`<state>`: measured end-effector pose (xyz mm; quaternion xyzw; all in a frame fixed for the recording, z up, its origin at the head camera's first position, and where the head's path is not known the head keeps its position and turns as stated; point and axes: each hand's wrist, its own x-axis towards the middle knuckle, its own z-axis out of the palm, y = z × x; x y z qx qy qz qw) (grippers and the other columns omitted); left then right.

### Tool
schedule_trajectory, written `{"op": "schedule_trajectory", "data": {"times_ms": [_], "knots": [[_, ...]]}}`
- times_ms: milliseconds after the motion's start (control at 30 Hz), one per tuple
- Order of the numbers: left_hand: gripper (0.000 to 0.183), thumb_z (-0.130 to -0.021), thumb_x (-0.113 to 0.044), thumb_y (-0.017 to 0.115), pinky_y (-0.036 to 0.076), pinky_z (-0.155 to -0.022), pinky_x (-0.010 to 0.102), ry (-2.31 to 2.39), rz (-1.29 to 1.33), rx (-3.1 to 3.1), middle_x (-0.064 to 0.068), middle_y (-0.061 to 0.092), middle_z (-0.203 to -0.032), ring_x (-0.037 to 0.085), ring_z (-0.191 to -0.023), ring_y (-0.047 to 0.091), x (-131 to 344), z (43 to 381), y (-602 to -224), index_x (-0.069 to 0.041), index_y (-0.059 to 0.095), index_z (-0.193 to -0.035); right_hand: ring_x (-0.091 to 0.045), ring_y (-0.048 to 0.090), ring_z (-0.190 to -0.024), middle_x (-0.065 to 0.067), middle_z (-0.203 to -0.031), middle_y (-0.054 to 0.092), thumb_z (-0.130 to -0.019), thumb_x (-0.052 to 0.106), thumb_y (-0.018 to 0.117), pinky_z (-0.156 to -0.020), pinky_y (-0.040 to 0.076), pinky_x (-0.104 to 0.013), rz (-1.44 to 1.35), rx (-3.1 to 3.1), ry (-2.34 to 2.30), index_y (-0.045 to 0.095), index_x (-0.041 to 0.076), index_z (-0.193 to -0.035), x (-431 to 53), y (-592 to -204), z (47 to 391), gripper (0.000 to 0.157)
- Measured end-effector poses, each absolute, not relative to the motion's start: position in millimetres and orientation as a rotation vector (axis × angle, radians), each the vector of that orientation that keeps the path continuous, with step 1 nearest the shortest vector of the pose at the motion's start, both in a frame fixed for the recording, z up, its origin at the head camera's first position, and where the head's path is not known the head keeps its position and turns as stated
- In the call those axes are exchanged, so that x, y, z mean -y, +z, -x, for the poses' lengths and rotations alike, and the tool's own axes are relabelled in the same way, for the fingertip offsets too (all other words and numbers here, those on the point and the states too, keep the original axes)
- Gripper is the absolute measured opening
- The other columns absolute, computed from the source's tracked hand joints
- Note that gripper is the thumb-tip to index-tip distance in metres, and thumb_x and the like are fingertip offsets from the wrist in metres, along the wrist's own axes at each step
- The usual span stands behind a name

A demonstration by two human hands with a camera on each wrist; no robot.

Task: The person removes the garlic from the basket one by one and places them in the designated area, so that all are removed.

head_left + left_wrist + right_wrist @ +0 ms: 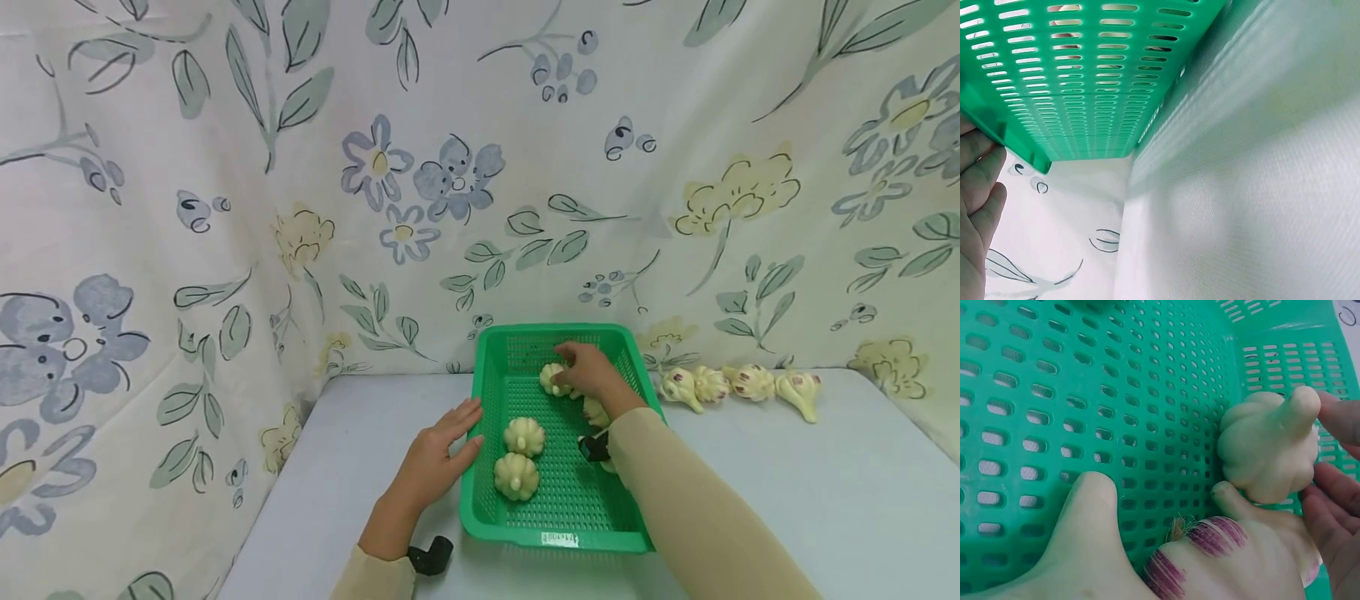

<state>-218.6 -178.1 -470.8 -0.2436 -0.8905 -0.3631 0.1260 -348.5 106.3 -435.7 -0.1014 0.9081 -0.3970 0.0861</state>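
A green perforated plastic basket (pixel 517 535) stands on the table. My right hand (pixel 596 377) reaches into its far end and pinches a pale garlic bulb (pixel 1266 447) between thumb and fingers; the bulb's thick stem points toward the thumb. Beside it, in the right wrist view, lie a purple-streaked garlic bulb (pixel 1241 559) and another with a blunt stem (pixel 1088 540). The right forearm partly hides the bulbs along that side. Two more garlic bulbs, one (pixel 524 437) behind the other (pixel 516 477), sit near the left wall. With fingers extended, my left hand (pixel 431 462) touches the basket's left rim.
Several purple-marked garlic bulbs (pixel 752 383) lie in a row on the white table (pixel 810 483), right of the basket's far end. A flower-patterned cloth (pixel 525 167) hangs behind the table and along its left side.
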Motion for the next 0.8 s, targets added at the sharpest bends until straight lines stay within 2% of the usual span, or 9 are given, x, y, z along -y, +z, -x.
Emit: {"op": "schedule_trajectory", "data": {"times_ms": [433,800], "knots": [[0.047,-0.100,-0.033,0.058,0.039,-0.113,0.049,-1.038,0.735,2.568,-0.002,0.046,-0.151,0.024,-0.141,0.042,177.5,217.4,-468.9,-0.010,0.055,-0.141,-0.042,0.044,-0.134,-0.023,-0.149,0.044,-0.089,0.008,0.070,-0.105,0.045,-0.054,0.378,-2.706,-1.102,0.046,0.003,-0.146,-105.1,-439.6,347.1,0.061],[0.047,-0.100,-0.034,0.057,0.038,-0.114,0.047,-1.048,0.711,2.592,-0.006,0.044,-0.152,0.020,-0.142,0.041,177.2,217.5,-469.0,-0.012,0.054,-0.142,-0.043,0.047,-0.132,-0.026,-0.146,0.047,-0.090,0.013,0.070,-0.105,0.045,-0.055,0.475,-2.625,-1.011,0.048,0.001,-0.143,-103.4,-437.5,341.9,0.059]]}}
